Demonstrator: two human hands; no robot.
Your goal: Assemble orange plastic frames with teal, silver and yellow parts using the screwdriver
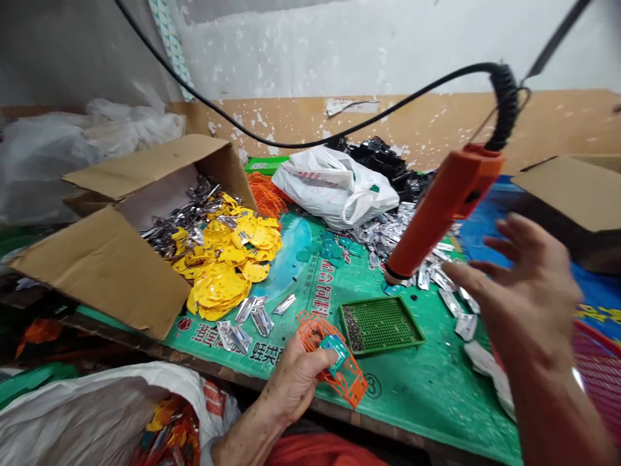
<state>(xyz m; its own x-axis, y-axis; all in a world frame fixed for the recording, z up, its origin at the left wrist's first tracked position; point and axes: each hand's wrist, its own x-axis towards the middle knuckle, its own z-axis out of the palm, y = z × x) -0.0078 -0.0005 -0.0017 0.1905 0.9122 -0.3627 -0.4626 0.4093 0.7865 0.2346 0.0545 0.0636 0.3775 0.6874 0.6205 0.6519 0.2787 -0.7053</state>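
Note:
My left hand [303, 372] grips an orange openwork plastic frame [356, 388], the thumb pressing on a small teal plastic piece [334, 353] set in it. To the right, my right hand [526, 278] is raised with fingers spread and holds nothing. Beside those fingers hangs an orange electric screwdriver [431, 213], tilted with its tip low, on a black coiled cord. Just beyond the frame lies a green mesh tray [388, 327], with small dark screws gathered at its left end.
Yellow plastic pieces [223, 281] and metal parts spill from a cardboard box [121, 272]. Silver pieces [451, 301] lie scattered near a white plastic bag [334, 184]. An open sack [160, 388] of coloured parts stands below the table's front edge. Another box [577, 191] is at right.

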